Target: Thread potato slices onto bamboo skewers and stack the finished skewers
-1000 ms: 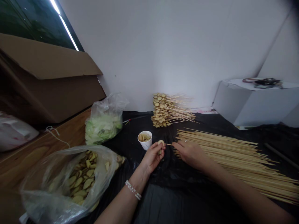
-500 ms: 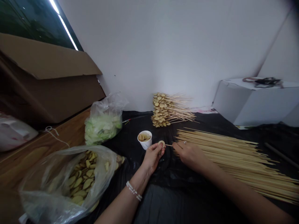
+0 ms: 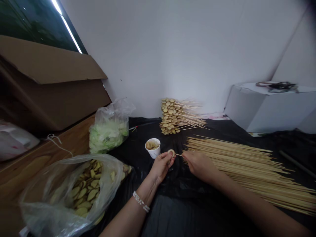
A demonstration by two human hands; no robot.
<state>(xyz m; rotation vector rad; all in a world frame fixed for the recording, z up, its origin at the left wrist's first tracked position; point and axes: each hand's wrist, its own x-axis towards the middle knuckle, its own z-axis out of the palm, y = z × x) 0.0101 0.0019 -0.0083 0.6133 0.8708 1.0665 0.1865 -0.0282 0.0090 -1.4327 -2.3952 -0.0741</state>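
Note:
Between the fingers of my left hand is a round, pale potato slice; the hand is closed on it. My right hand is closed around a thin wooden skewer, whose far end meets the slice. Whether the tip has gone through the slice is too small to tell. Just left of my left hand stands a white cup with several slices in it. Beside and under my right forearm lie many loose skewers.
At the wall is a stack of skewered slices. A clear bag of slices lies front left, a bag of cut green vegetable behind it. A cardboard box stands far left, a white box at right. Black plastic sheeting covers the surface.
Both hands stay almost in place, with the slice and skewer still held. My right hand has turned slightly; the rest of the scene looks the same.

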